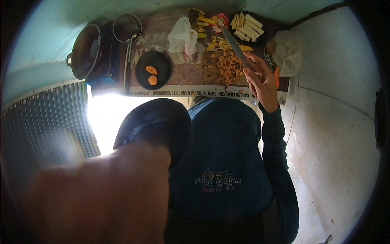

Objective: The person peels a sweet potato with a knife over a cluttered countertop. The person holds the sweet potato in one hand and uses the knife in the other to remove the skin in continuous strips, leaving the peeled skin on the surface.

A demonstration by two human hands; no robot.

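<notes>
My right hand (pixel 264 81) is closed round the handle of a knife (pixel 236 46), its blade pointing up and to the left over the table. Under and beside the blade lies a heap of orange-brown peelings (pixel 230 68). Close to the right wrist is a flat orange object (pixel 276 77), partly hidden. My left hand (pixel 105 191) is raised very near the camera, large and blurred at the lower left, and its fingers cannot be made out. On the table a black plate (pixel 142 79) carries two orange peeled pieces (pixel 151 75), apart from both hands.
A dark wok (pixel 84 53) and a long-handled strainer (pixel 127 30) are at the left. White plastic bags (pixel 183 36) stand mid-table and at the right (pixel 289 53). Pale peeled sticks (pixel 248 28) fill a dark plate beside yellow peels (pixel 203 22). A wall (pixel 337 65) borders the right.
</notes>
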